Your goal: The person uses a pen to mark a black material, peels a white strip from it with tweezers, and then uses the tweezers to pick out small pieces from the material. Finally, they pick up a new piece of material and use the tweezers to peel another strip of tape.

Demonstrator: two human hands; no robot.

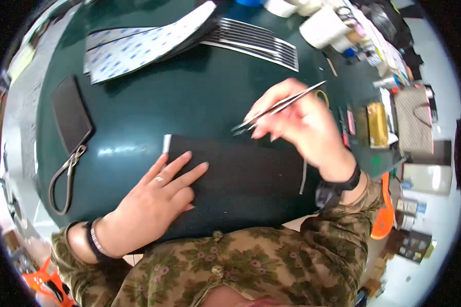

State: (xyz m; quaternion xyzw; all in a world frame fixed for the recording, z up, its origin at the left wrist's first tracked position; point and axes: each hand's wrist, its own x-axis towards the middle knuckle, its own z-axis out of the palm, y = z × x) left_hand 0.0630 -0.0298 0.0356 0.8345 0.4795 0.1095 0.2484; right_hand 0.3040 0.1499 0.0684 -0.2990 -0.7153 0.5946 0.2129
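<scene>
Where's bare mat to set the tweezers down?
Bare green mat lies between the white strips, the black pouch and the black sheet under the left hand. The right edge beyond the right hand is crowded.

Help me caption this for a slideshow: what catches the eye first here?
The right hand holding thin metal tweezers over the middle of the dark green table. Below it, the left hand lies flat on a black sheet, and a fan of white backed strips lies at the far edge.
</scene>
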